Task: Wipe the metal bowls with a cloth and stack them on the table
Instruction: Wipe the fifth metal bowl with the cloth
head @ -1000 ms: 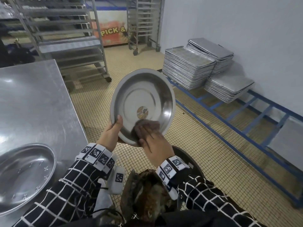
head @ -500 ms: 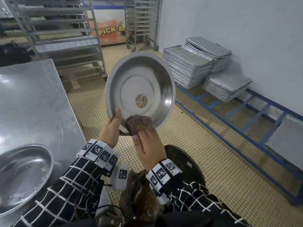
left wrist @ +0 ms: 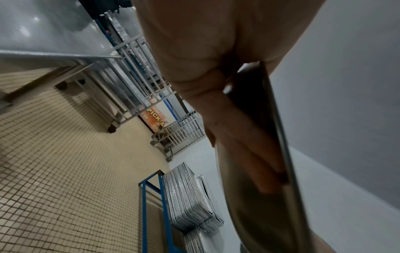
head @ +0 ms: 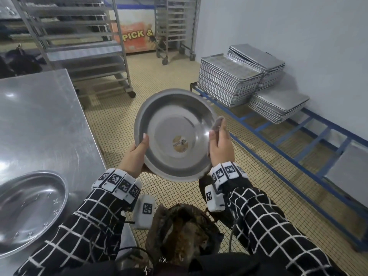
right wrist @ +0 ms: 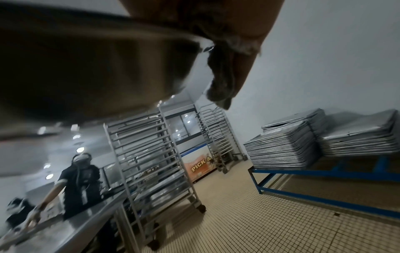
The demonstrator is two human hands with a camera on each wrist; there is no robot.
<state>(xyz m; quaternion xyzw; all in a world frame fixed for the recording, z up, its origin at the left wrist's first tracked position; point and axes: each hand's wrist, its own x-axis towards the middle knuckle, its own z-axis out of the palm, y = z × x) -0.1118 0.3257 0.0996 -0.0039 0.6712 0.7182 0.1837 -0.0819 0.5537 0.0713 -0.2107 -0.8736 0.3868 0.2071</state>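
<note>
Metal bowl held up over the tiled floor, cloth at its right rim

The left hand (head: 135,156) grasps the metal bowl (head: 175,134) by its near-left rim, thumb inside; the right hand (head: 221,145) pinches a dark cloth (head: 217,123) against the right rim. Left, a second bowl (head: 29,210) lies on the steel table (head: 39,120); far right, stacked trays (head: 229,84)

We read "PICK &" in yellow letters on the orange freezer panel (head: 137,36) between the racks; the bowl's round sticker (head: 180,144) stays illegible.
</note>
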